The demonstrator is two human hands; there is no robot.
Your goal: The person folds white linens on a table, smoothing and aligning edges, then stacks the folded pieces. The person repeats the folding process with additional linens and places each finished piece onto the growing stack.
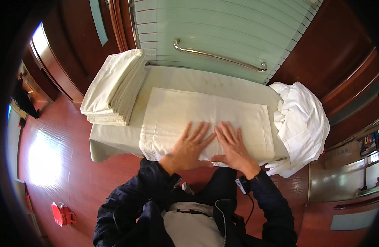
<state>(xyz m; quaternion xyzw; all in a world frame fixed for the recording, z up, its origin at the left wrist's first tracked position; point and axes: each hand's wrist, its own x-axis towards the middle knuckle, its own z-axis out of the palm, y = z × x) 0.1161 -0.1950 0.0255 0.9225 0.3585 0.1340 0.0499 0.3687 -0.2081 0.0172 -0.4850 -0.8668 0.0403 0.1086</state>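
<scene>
A cream-white folded cloth lies spread flat on the covered table in front of me. Both my hands rest on its near half, palms down. My left hand has its fingers spread, pointing up and to the right. Close beside it, my right hand also lies flat with fingers apart, angled up and to the left. Neither holds anything. To the left of the cloth stands a thick stack of folded cream cloths. A loose heap of crumpled white cloth sits at the table's right end, partly hanging over the near edge.
A pale cover drapes the table. Behind it is a greenish glass panel with a metal handle bar. A red plastic container stands on the reddish floor at lower left. A cardboard box is at the right.
</scene>
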